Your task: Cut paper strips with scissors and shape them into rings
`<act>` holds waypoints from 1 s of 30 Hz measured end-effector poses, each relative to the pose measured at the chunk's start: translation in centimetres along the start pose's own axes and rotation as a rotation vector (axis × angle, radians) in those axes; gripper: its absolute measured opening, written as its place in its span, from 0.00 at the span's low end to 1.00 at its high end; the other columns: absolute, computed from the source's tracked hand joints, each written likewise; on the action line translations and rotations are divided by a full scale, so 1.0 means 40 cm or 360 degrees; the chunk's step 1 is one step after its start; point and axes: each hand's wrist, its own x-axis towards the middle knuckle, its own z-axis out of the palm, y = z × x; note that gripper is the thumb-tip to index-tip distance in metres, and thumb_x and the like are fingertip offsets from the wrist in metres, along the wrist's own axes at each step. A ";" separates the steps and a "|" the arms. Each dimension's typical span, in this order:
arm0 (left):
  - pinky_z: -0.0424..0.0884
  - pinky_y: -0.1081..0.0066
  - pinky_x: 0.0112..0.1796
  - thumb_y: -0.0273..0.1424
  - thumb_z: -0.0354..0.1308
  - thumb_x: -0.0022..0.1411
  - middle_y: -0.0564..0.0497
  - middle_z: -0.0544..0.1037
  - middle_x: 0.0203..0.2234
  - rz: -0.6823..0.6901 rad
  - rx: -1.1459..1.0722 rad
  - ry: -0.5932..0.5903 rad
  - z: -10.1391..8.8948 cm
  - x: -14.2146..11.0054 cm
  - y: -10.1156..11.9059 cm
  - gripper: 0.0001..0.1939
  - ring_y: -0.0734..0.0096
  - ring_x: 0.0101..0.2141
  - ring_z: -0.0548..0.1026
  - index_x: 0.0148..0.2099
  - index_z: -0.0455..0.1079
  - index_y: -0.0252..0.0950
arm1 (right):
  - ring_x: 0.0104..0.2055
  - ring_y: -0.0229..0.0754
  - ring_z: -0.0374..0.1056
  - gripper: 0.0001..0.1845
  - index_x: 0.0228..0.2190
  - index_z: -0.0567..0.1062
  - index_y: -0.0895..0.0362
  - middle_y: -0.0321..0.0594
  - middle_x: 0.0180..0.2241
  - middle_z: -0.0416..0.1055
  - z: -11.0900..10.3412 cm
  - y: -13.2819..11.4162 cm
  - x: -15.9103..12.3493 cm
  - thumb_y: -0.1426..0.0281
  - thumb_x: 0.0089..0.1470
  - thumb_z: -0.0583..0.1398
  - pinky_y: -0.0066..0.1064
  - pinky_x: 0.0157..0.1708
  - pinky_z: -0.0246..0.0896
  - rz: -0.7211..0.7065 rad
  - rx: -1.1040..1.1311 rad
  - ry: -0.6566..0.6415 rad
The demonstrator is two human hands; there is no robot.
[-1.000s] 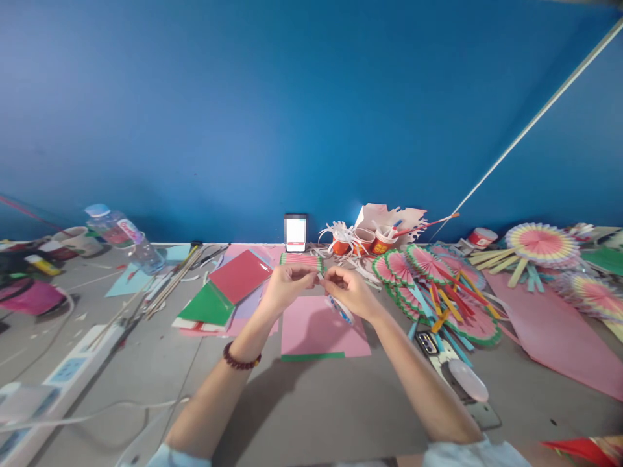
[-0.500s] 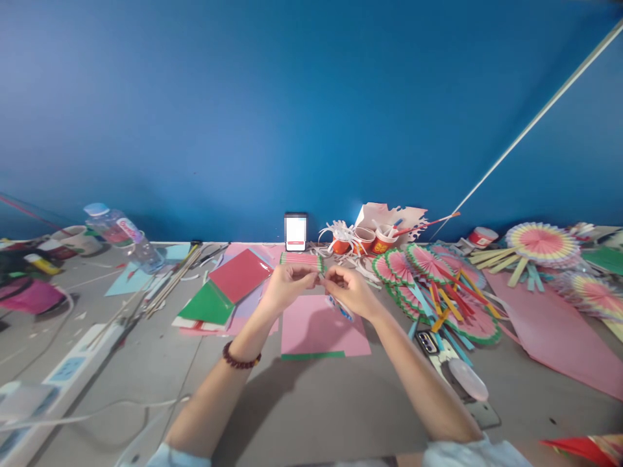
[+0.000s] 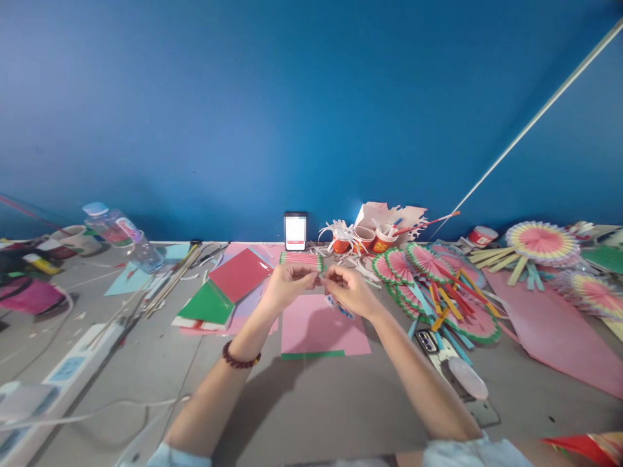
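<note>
My left hand (image 3: 286,287) and my right hand (image 3: 354,293) meet fingertip to fingertip above a sheet of pink paper (image 3: 316,327). Both are closed in a pinch on something small and pale that I cannot make out. Under my right palm shows part of a blue-and-white thing (image 3: 344,310), mostly hidden by the hand. A green strip (image 3: 311,355) runs along the pink sheet's near edge. Just beyond my fingers lies a pleated pink paper piece (image 3: 302,259) with green edges.
Red sheets (image 3: 241,275) and green sheets (image 3: 209,303) lie left. A lit phone (image 3: 296,232) leans on the wall. Paper cups (image 3: 383,239) stand behind; pleated paper fans (image 3: 477,324) and another phone (image 3: 428,341) are right. A power strip (image 3: 73,366) and a bottle (image 3: 139,243) are left.
</note>
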 end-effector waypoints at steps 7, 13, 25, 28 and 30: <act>0.76 0.70 0.35 0.35 0.66 0.46 0.48 0.81 0.25 -0.0076 -0.0050 -0.0010 -0.001 -0.003 0.007 0.11 0.66 0.30 0.79 0.32 0.77 0.33 | 0.16 0.30 0.60 0.14 0.26 0.65 0.55 0.30 0.21 0.66 -0.002 -0.009 -0.005 0.59 0.55 0.57 0.23 0.16 0.54 0.0055 0.0054 -0.0002; 0.75 0.71 0.33 0.37 0.68 0.46 0.48 0.81 0.26 -0.0071 -0.0013 -0.0034 -0.002 -0.003 0.006 0.13 0.66 0.30 0.78 0.33 0.78 0.34 | 0.15 0.30 0.59 0.14 0.28 0.66 0.55 0.31 0.22 0.67 -0.001 -0.007 -0.005 0.58 0.54 0.57 0.22 0.13 0.51 0.0102 0.0050 0.0012; 0.67 0.77 0.23 0.39 0.63 0.52 0.48 0.81 0.26 0.0083 0.0168 0.0120 -0.009 0.001 -0.004 0.12 0.65 0.30 0.78 0.31 0.76 0.34 | 0.17 0.32 0.62 0.15 0.31 0.68 0.56 0.30 0.21 0.67 0.004 0.004 0.004 0.58 0.48 0.62 0.23 0.15 0.58 0.0244 0.0362 0.0058; 0.66 0.76 0.24 0.39 0.62 0.52 0.48 0.81 0.26 0.0103 0.0204 0.0136 -0.009 0.001 -0.007 0.12 0.65 0.30 0.78 0.31 0.76 0.34 | 0.17 0.32 0.63 0.16 0.31 0.68 0.56 0.30 0.21 0.67 0.008 0.006 0.004 0.58 0.47 0.63 0.23 0.14 0.59 0.0295 0.0441 0.0068; 0.66 0.76 0.24 0.40 0.62 0.53 0.48 0.80 0.25 0.0134 0.0205 0.0158 -0.010 0.003 -0.011 0.13 0.67 0.29 0.77 0.31 0.76 0.34 | 0.16 0.32 0.62 0.16 0.33 0.67 0.55 0.30 0.21 0.67 0.010 0.001 0.002 0.59 0.47 0.63 0.23 0.14 0.59 0.0318 0.0476 0.0082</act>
